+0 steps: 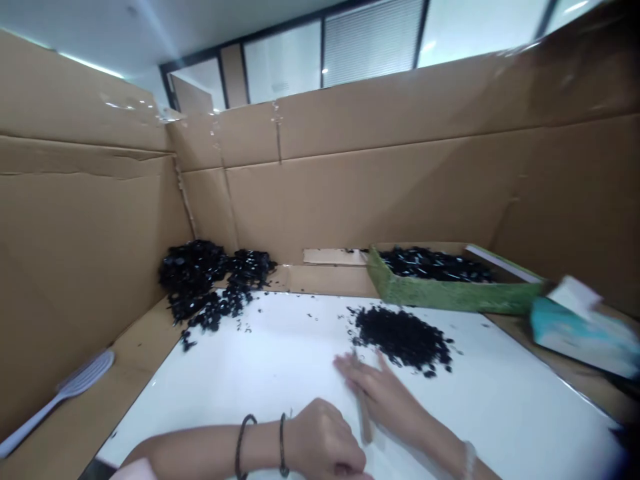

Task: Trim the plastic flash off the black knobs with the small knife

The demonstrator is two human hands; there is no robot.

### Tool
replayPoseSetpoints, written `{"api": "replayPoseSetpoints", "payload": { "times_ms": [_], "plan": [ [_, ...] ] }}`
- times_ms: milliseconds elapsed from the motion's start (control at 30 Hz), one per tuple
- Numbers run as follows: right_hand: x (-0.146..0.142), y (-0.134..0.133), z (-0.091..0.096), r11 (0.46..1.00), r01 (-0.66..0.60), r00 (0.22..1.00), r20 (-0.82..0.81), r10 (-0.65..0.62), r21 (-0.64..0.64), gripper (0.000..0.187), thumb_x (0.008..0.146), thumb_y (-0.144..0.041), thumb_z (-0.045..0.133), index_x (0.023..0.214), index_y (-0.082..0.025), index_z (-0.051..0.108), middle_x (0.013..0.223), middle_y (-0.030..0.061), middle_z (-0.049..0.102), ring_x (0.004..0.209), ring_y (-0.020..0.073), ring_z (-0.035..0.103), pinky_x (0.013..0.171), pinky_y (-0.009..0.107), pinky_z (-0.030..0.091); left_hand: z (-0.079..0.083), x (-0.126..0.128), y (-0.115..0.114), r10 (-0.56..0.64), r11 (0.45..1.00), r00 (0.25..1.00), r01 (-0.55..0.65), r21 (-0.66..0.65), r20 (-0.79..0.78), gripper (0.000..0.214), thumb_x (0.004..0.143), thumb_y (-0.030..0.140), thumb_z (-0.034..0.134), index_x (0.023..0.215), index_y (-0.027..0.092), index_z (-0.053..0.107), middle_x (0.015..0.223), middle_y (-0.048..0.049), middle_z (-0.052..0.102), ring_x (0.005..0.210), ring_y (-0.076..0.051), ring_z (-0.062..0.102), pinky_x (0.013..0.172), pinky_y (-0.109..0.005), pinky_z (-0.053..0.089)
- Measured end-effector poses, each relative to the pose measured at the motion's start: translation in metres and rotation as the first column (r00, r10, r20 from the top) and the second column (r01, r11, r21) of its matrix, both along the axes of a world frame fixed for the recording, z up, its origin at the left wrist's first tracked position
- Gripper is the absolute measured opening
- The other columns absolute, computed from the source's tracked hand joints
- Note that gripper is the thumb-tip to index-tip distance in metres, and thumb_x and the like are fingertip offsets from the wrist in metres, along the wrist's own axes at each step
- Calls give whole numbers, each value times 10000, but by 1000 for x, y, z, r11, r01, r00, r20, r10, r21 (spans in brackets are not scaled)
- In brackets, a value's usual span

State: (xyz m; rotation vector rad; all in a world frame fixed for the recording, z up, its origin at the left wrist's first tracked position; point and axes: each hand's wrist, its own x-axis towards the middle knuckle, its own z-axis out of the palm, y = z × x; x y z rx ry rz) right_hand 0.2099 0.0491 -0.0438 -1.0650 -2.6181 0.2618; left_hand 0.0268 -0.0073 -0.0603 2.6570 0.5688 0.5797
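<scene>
**Tan strip (363,407) beside a black heap (401,337)**

The black heap is a loose, low mound of small, glossy black pieces, too small for their exact shape to be made out. It lies piled on a white board (500,400), thick in the middle and thinning at its rim into scattered single bits. The tan strip is thin, flat and straight, and looks like wood or stiff card. The right hand (383,393) grips it, with the fingers spread across it. It stands tilted, its lower end angled down against the white board and its upper end poking out just beside the heap's lower left edge, not quite touching.
</scene>
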Motion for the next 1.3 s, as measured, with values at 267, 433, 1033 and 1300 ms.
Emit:
{"api": "replayPoseSetpoints", "payload": {
  "times_ms": [267,433,1033,1300],
  "plan": [
    [41,32,-7,882,379,925,-145,-351,281,457,843,-329,255,1141,-216,583,1103,113,648,1018,315,604,898,608,361,77,-77,86,566,795,819,-572,-202,-94,200,858,348,492,886,181,598,728,-19,669,643,-125,612,604,-235,448],
    [23,5,16,873,473,879,-126,-459,117,426,880,-409,249,922,-240,638,606,27,677,518,239,635,431,293,418,97,-179,123,726,618,619,-778,-112,-298,237,848,300,559,1012,131,584,925,-52,643,797,-157,617,726,-337,506],
    [15,-2,9,913,247,959,-220,-181,324,333,923,-328,309,899,-214,621,626,10,665,506,178,613,450,237,375,73,-222,131,857,357,240,-915,190,-456,237,871,298,526,1060,164,575,1103,-72,585,964,-199,578,825,-393,489],
    [10,-11,16,965,224,906,-395,-155,136,333,911,-348,351,898,-172,633,628,34,629,531,165,559,535,257,381,84,-220,124,919,379,374,-925,15,-123,280,865,302,535,1087,133,555,1099,-75,578,957,-213,580,806,-410,496]
  ]
}}
